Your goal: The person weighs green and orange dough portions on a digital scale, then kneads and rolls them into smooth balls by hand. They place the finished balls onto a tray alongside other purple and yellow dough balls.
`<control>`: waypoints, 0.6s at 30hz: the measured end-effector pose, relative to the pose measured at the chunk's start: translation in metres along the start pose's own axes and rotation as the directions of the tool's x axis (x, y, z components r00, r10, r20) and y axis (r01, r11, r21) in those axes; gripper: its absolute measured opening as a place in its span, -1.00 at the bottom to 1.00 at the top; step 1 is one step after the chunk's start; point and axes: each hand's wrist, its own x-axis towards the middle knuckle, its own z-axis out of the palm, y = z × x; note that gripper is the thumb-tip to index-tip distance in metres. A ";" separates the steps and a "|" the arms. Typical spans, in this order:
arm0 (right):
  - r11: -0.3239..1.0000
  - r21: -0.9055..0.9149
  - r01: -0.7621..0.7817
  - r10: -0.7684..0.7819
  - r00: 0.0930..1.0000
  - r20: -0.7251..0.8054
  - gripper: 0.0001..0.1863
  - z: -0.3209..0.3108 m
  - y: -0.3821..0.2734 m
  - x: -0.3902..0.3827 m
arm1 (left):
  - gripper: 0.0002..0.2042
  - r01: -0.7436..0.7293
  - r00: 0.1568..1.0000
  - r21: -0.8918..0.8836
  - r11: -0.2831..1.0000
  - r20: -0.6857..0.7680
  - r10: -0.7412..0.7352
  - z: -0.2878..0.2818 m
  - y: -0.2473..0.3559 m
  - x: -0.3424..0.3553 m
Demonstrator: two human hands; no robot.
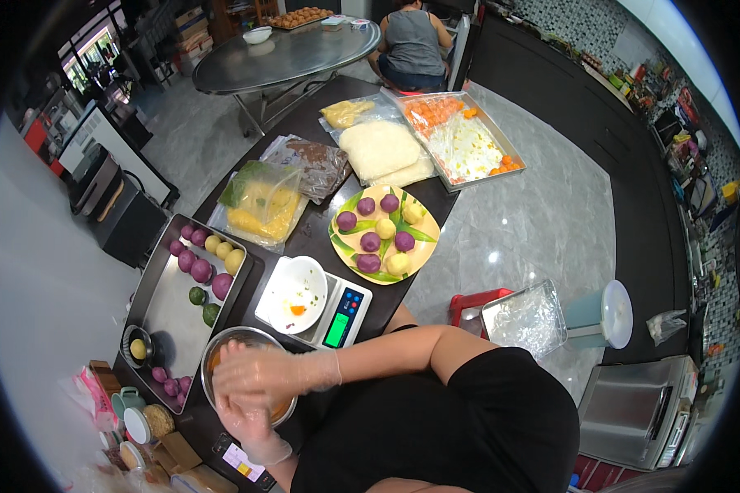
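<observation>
Both my hands wear thin clear gloves and meet over a metal bowl point(240, 331) with orange contents. My right hand point(259, 374) lies across the top of my left hand point(245, 421), palms facing, slightly blurred. Anything between the palms is hidden. Just beyond them, a white bowl point(306, 275) with an orange bit and green specks sits on a digital scale point(355, 297). To the left is a metal tray point(170, 287) with purple balls point(201, 270), yellow balls point(234, 261), green balls point(210, 314) and a small dark bowl point(147, 355).
A patterned plate point(423, 246) holds purple and yellow balls. Farther back lie bags of yellow filling point(263, 212), brown filling point(311, 164) and a pale slab point(380, 150), beside a tray point(514, 165) of orange and white pieces. Jars point(152, 421) and a phone point(240, 462) are nearby. A person point(413, 45) sits behind.
</observation>
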 end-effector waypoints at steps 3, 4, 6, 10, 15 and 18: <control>0.996 -0.029 -0.080 0.078 0.995 -0.057 -0.74 0.018 -0.002 0.002 | -0.48 0.111 0.990 -0.341 0.934 0.120 -0.074 -0.012 -0.027 0.000; 0.992 -0.014 -0.122 0.122 0.992 -0.020 -0.70 0.017 0.007 0.002 | -0.49 0.149 0.985 -0.439 0.886 0.144 -0.094 -0.016 -0.030 0.001; 0.986 -0.008 -0.164 0.164 0.986 0.004 -0.75 0.000 0.019 0.005 | -0.54 0.156 0.988 -0.599 0.785 0.093 -0.126 -0.037 -0.012 -0.003; 0.996 -0.073 0.052 -0.059 0.992 -0.109 -0.78 0.015 -0.001 0.001 | -0.68 0.071 0.976 -0.678 0.732 -0.103 -0.190 -0.018 -0.003 -0.007; 0.950 0.177 -0.258 0.253 0.966 0.049 -0.76 -0.007 0.007 0.016 | -0.72 -0.035 0.934 -0.502 0.864 -0.325 -0.151 0.003 -0.007 -0.013; 0.908 0.196 -0.371 0.389 0.919 -0.059 -0.75 -0.041 0.016 0.013 | -0.68 0.107 0.923 -0.464 0.880 -0.283 -0.262 -0.001 0.004 -0.013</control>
